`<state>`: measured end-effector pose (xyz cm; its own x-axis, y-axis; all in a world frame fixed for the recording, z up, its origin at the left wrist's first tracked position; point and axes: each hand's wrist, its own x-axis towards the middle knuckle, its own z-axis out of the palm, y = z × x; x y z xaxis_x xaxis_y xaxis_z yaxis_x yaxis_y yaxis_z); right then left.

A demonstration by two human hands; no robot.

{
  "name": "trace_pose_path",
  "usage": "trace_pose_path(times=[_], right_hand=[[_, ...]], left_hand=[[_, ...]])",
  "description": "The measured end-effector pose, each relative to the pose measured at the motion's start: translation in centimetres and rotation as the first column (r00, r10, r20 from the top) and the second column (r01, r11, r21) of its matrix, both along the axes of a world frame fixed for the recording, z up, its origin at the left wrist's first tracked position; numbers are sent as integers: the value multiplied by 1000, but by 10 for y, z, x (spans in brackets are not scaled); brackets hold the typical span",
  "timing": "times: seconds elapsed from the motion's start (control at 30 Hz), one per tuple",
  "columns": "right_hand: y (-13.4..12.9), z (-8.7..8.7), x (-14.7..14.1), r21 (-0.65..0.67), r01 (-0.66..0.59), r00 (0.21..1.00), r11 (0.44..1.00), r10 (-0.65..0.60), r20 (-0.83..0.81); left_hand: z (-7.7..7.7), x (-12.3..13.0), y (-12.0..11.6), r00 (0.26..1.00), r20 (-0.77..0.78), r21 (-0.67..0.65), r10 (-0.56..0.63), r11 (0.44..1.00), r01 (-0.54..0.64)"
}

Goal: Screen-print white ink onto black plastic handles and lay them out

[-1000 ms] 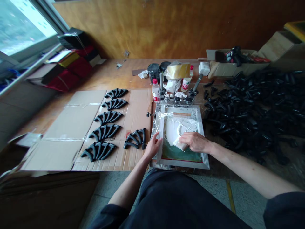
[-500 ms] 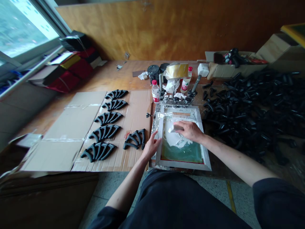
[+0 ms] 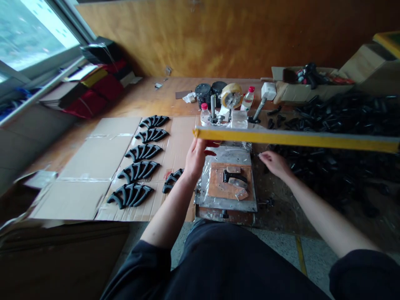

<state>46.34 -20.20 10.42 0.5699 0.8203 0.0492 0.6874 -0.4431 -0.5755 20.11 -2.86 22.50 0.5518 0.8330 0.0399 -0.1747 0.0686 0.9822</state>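
Arms (image 3: 170, 208) reach forward (right hand (image 3: 274, 162) angled toward left hand (image 3: 195, 158)).

- Cool daylight reaches me from the window (image 3: 34, 31) at upper left, its pane washed out pale.
- The room around me is dim; the black heap (image 3: 337, 114) at right sinks into shadow, its pieces merging.
- Thin highlights edge the curved black parts (image 3: 131, 196).
- The wooden panel (image 3: 218, 41) glows warmly, unevenly.
- Toward the corners, my view slants and softens.
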Motion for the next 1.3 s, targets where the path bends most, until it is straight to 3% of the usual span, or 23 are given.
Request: trace_pose_path(times=[0.07,0.13,0.17,0.23,0.27,0.3,0.37,0.43,0.47,0.53,0.57,0.6,0.67,0.73,0.8,0.87,0.93,1.0,1.07,1.13,1.17,1.23,1.3], right_hand=[[2,-19,-42,-106,-213,973,971,221,64],[7,-25,-79,-214,-279,938,936,314,147],[10,-23,-93,-260,-263,937,929,310,162],[12,-11,-116,-305,-199,958,931,251,140],[12,-3,-127,-296,-190,965,936,234,121],[12,5,-137,-262,-212,963,942,246,107],[11,17,-154,-149,-371,917,917,386,95],[11,22,-155,-41,-533,842,845,535,75],[11,21,-146,-12,-546,836,838,545,66],[9,12,-109,-44,-383,920,922,386,65],[8,4,-84,-111,-212,966,971,225,125],[6,-6,-57,-196,-42,977,980,81,196],[1,-31,-9,-363,191,953,912,-84,291],[-4,-57,22,-446,254,949,859,-133,285],[-11,-79,35,-438,269,959,858,-196,204],[-17,-92,34,-372,335,937,866,-348,33],[-22,-94,26,-284,452,840,845,-511,-183],[-26,-87,13,-185,519,770,835,-550,-324],[-28,-73,-7,-61,442,844,895,-438,-309],[-27,-57,-33,41,166,972,985,-156,-177],[-24,-50,-47,59,-19,996,998,24,-90],[-16,-38,-74,15,-341,938,940,339,77],[-6,-31,-95,-90,-490,842,867,498,209]], left_hand=[[-1,7,0,999,10,-20,30,999,-30],[-14,5,-13,996,-10,-84,86,993,-87],[-24,1,-25,997,-57,-153,54,986,-62],[-49,-9,-54,969,-185,-370,-162,925,84],[-63,-15,-70,920,-219,-506,-326,844,179],[-75,-21,-86,894,-208,-601,-398,773,205],[-95,-32,-109,921,-141,-692,-363,701,171],[-108,-45,-116,969,-124,-705,-214,706,66],[-113,-55,-113,978,-151,-690,-143,724,-1],[-124,-80,-96,961,-275,-613,-12,773,-166],[-131,-97,-84,933,-355,-554,53,792,-255],[-140,-114,-72,888,-444,-487,120,799,-351],[-161,-149,-50,755,-631,-372,178,785,-496],[-182,-175,-33,617,-774,-300,142,776,-555],[-200,-187,-20,531,-842,-262,93,790,-554],[-212,-188,-9,499,-864,-239,67,817,-524],[-215,-185,2,468,-883,-216,39,851,-479],[-212,-184,9,424,-906,-191,12,881,-433],[-204,-186,11,354,-935,-141,9,908,-394],[-197,-185,7,268,-961,-34,68,933,-358],[-194,-183,3,231,-966,36,120,940,-339],[-191,-173,-9,194,-951,178,240,941,-289],[-191,-160,-21,171,-916,330,364,923,-198]])
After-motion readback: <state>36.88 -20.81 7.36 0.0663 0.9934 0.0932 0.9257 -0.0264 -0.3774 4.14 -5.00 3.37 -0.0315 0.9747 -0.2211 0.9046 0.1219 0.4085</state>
